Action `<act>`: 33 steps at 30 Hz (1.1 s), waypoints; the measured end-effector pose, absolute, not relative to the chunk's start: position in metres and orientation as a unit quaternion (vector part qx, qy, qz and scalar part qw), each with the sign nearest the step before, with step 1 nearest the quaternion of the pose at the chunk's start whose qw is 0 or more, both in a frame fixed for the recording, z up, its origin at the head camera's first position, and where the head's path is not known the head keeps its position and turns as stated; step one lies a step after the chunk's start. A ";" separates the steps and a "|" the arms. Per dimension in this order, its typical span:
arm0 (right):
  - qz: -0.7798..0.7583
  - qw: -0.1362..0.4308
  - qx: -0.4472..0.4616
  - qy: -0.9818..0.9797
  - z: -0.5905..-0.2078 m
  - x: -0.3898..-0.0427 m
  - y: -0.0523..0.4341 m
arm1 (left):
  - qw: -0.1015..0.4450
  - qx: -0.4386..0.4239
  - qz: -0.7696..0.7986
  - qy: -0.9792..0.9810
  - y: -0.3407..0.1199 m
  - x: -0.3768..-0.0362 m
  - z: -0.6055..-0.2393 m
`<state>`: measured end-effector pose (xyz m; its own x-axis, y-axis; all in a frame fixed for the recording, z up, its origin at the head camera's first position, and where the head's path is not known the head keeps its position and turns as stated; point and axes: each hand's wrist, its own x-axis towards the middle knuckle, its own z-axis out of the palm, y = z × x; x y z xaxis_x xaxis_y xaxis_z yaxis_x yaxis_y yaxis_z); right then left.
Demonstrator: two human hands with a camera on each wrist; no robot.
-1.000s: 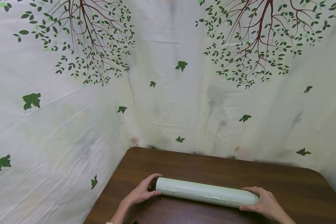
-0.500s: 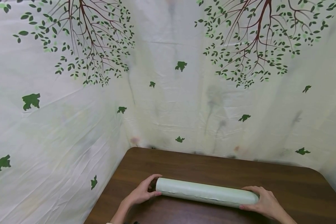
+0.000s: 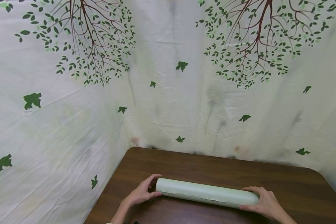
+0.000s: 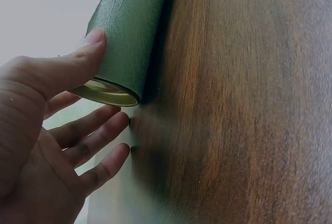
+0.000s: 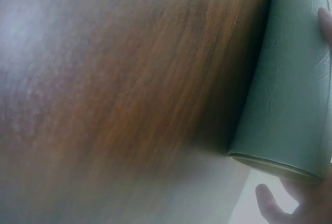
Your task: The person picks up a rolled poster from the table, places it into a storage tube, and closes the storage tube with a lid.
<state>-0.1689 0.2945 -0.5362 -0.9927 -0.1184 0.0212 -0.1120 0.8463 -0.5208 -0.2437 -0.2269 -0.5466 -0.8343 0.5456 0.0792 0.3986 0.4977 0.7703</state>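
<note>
A pale green rolled sheet [image 3: 207, 194] lies crosswise on the dark wooden table [image 3: 212, 168], near its front. My left hand [image 3: 141, 193] holds the roll's left end. Its thumb [image 4: 72, 66] lies on the textured roll [image 4: 129, 27] and its fingers [image 4: 93, 130] curve past the open end. My right hand [image 3: 264, 202] holds the right end, fingers over the top and thumb on the near side. In the right wrist view the roll [image 5: 290, 99] fills the right side, with a fingertip [image 5: 326, 22] on it.
A white cloth printed with green leaves and brown branches [image 3: 168, 77] hangs behind the table and down its left side. The table's rounded back corners [image 3: 134, 149] meet that cloth. Bare wood lies beyond the roll.
</note>
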 end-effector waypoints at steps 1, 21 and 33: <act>-0.270 0.006 -0.060 0.961 -0.536 -0.169 0.294 | 0.087 0.274 0.419 0.861 -0.227 -0.244 -0.547; -0.249 -0.004 -0.065 0.966 -0.540 -0.169 0.298 | 0.096 0.266 0.421 0.862 -0.226 -0.245 -0.546; -0.298 0.001 -0.041 0.954 -0.530 -0.170 0.308 | 0.105 0.259 0.427 0.860 -0.236 -0.247 -0.540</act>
<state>-0.1704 0.3084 -0.5299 -0.9966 -0.0787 0.0225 -0.0774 0.8188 -0.5688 -0.2473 -0.2359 -0.5404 -0.8438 0.5350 0.0414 0.3564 0.5010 0.7886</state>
